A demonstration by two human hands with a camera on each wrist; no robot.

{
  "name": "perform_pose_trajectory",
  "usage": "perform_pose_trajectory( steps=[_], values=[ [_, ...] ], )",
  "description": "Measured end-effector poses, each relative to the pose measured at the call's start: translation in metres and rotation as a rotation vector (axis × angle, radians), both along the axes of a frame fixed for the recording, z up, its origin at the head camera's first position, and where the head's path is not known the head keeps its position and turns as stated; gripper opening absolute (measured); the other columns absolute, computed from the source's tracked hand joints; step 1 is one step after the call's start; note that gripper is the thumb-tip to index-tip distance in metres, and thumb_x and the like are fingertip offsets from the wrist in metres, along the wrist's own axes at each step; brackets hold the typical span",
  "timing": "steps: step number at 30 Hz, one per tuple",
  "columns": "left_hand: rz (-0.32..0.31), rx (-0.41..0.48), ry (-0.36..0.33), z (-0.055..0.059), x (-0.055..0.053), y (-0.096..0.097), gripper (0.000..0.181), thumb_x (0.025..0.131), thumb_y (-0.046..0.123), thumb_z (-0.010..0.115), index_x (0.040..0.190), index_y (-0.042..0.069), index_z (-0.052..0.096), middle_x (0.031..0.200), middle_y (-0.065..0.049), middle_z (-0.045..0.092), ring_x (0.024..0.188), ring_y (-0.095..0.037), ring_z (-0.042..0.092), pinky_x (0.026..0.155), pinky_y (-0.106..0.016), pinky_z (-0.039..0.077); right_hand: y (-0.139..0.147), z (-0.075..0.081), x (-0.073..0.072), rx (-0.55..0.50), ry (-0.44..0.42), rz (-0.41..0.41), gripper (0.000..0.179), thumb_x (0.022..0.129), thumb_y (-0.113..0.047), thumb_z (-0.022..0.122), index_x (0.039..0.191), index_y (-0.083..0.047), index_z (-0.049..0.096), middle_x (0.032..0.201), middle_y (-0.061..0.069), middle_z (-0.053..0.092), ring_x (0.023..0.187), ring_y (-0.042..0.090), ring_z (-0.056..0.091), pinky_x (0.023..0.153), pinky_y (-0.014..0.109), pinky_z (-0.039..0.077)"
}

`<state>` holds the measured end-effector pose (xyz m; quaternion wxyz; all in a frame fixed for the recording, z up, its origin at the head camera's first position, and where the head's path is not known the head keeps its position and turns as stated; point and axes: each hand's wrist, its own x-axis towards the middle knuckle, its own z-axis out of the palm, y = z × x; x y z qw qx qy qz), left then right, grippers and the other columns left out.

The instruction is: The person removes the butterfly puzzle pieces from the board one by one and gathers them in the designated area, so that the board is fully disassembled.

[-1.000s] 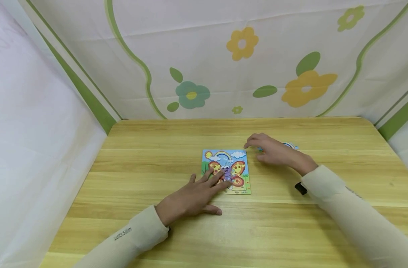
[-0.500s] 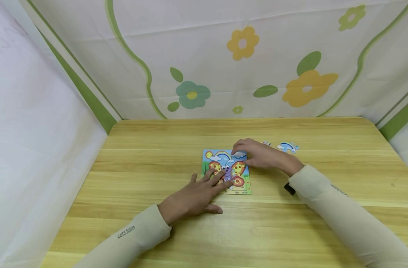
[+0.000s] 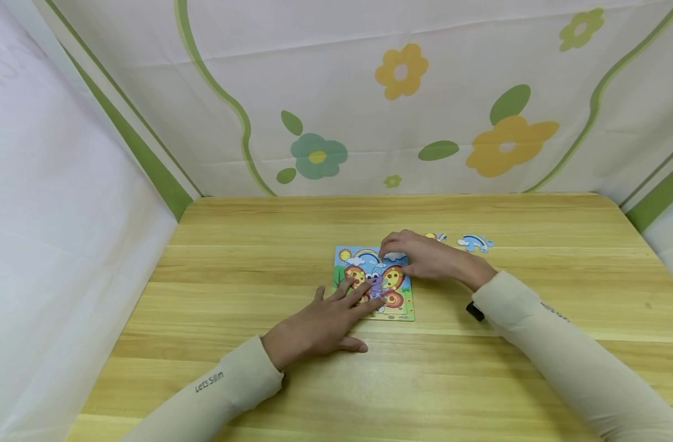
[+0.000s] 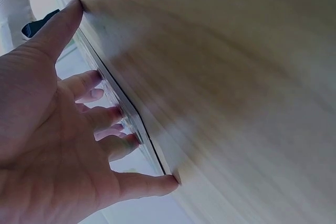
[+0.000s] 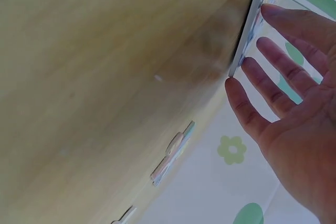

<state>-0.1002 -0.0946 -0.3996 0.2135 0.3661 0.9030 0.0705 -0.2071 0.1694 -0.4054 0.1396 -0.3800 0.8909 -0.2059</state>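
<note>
A square jigsaw puzzle board point(image 3: 410, 312) lies flat on the table, printed with a purple butterfly, a rainbow, clouds and a sun. My left hand point(image 3: 325, 325) spreads its fingers over the lower left of the picture, hiding part of it. In the left wrist view its middle fingertips press on the board point(image 4: 116, 95), while the thumb and little finger reach the tabletop. My right hand point(image 3: 427, 255) arches over the board's upper right corner. Its fingertips touch the board's face and edge in the right wrist view, and no loose piece shows between the extended fingers point(image 5: 268, 82).
Two loose groups of puzzle pieces lie behind the right hand: a rainbow piece point(image 3: 476, 242) and a smaller colourful bit point(image 3: 438, 236) partly hidden by that hand. The wooden table point(image 3: 248, 245) meets a white fabric wall point(image 3: 347, 80) with printed flowers at the back.
My right hand has moved left from beside the loose pieces onto the board's upper right corner, uncovering those pieces. The left hand stays in place on the board.
</note>
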Motion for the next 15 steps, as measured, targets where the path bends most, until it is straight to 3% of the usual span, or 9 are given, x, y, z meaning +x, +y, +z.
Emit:
perform_pose_trajectory(
  steps=[15],
  values=[
    [-0.002,-0.005,-0.007,0.0004,-0.0008,0.0001,0.083,0.100,0.059,0.059,0.169,0.035,0.019,0.179,-0.002,0.004,0.165,-0.037,0.004,0.116,-0.077,0.028,-0.0030,0.0050,0.0003,0.040,0.024,0.059,0.040,0.092,0.005,0.074,0.127,-0.015,0.074,0.141,0.011,0.060,0.133,0.035,0.054,0.109,0.056,0.049]
  ],
)
